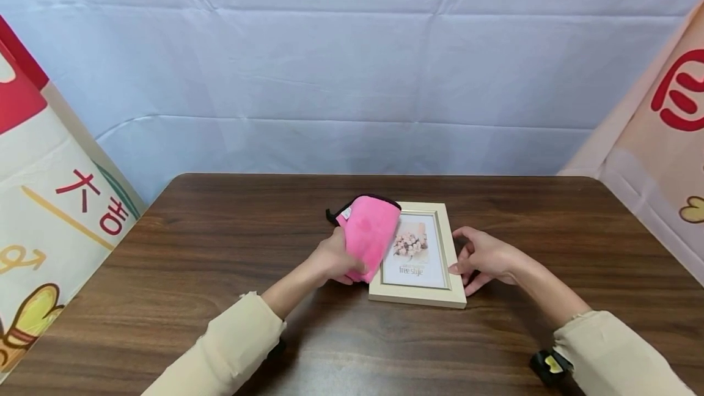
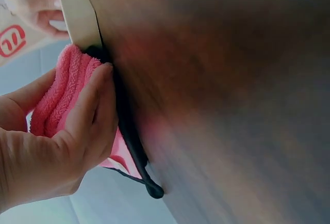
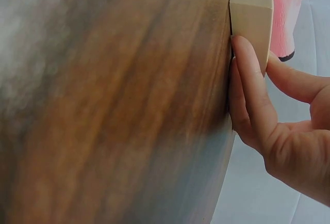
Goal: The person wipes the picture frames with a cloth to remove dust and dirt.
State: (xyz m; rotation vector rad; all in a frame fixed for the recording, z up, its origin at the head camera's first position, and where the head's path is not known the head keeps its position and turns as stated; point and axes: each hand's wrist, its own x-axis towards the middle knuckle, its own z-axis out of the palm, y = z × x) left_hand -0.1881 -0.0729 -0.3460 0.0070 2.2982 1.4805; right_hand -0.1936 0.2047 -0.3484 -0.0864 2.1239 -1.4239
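Note:
In the head view, a folded pink towel [image 1: 370, 234] with black trim, a small white tag and a black loop lies over the left side of a cream picture frame [image 1: 420, 298]. My left hand [image 1: 337, 256] grips the towel, thumb on one face and fingers on the other, as the left wrist view also shows for the towel [image 2: 64, 90]. The frame lies on the table with a floral print under its pane. At its right edge my right hand [image 1: 489, 258] holds the frame. Seen from the right wrist, the thumb and fingers are about the frame's edge [image 3: 251, 25].
The dark wood-grain table [image 1: 231, 231] extends around the frame. Behind it hangs a pale blue cloth backdrop [image 1: 330, 66]. Printed panels stand at the left [image 1: 55, 200] and right [image 1: 649, 182].

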